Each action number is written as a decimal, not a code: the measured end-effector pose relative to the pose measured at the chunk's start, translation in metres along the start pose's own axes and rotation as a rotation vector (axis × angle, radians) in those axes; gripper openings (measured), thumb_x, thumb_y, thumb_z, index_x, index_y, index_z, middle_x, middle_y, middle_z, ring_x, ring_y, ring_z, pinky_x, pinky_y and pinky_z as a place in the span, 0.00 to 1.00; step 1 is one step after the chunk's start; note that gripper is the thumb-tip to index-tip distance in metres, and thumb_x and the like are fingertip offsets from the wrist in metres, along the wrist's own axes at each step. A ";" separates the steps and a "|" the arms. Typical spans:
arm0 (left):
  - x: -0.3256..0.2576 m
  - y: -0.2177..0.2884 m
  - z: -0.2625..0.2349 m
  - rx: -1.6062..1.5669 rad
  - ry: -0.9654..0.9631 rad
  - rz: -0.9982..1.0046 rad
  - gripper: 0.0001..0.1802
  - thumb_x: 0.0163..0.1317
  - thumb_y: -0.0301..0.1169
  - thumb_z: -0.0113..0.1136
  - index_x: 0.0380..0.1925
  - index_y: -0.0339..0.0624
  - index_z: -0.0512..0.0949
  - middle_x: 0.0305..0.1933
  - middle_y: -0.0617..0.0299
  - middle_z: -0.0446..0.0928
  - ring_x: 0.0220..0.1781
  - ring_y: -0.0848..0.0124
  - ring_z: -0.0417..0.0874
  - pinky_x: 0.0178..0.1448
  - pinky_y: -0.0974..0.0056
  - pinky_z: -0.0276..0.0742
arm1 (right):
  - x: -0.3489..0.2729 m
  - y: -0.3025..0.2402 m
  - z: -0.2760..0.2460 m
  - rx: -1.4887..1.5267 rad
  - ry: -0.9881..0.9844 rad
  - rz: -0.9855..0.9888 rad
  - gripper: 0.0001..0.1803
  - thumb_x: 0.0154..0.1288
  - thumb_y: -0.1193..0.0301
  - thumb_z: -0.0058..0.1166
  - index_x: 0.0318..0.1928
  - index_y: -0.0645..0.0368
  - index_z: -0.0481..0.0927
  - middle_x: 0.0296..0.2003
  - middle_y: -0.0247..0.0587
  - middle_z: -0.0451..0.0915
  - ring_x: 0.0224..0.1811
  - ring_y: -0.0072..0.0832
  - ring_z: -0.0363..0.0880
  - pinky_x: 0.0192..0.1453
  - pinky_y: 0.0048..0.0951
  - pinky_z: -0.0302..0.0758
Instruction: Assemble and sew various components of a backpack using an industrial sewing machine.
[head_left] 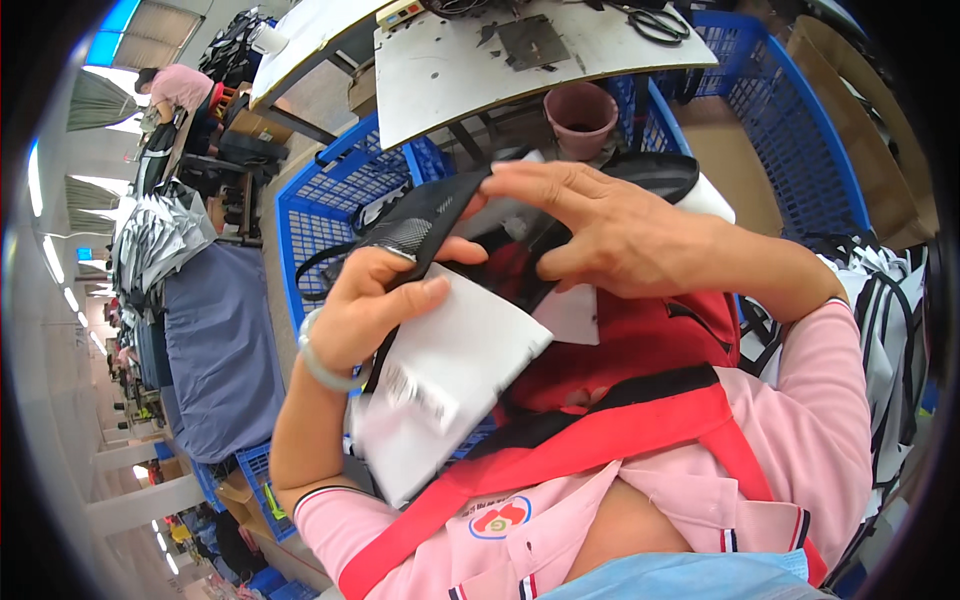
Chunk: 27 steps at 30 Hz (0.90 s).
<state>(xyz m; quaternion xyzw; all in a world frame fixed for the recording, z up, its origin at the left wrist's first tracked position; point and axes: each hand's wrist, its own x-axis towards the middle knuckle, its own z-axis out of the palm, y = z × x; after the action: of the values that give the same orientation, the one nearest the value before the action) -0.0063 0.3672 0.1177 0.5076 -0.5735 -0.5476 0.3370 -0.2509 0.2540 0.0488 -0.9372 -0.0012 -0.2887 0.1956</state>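
Note:
My left hand (375,305) is closed on the edge of a black mesh fabric piece (425,220), its thumb pressed on a white flat panel (455,340) with a printed label. The panel hangs down in front of my chest, its lower part blurred. Opposite it, my right hand (625,230) arches over the black fabric, fingers stretched out and thumb apart. Its fingertips touch the fabric's upper edge. Between both hands lie dark folds and a smaller white flap (575,315); what is under my right palm is hidden.
Ahead stands a white worktable (450,90) with black scissors (657,25). Blue plastic crates (300,230) flank it, and a pink bucket (580,115) sits beneath. White-and-black pieces (880,340) are piled at the right. Another person (180,90) works at the far left.

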 end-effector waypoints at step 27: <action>0.152 0.012 -0.009 0.986 0.117 0.295 0.10 0.59 0.25 0.55 0.40 0.34 0.78 0.32 0.42 0.76 0.34 0.52 0.78 0.41 0.62 0.73 | -0.018 0.069 -0.102 0.188 -0.089 0.474 0.13 0.60 0.72 0.56 0.45 0.63 0.75 0.36 0.52 0.79 0.41 0.46 0.77 0.46 0.38 0.71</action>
<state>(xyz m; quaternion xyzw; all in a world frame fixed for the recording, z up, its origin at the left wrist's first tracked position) -0.0397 0.2191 0.1048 0.5494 -0.8092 -0.1296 0.1629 -0.3128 0.1553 0.0911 -0.9008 0.1830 -0.1919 0.3438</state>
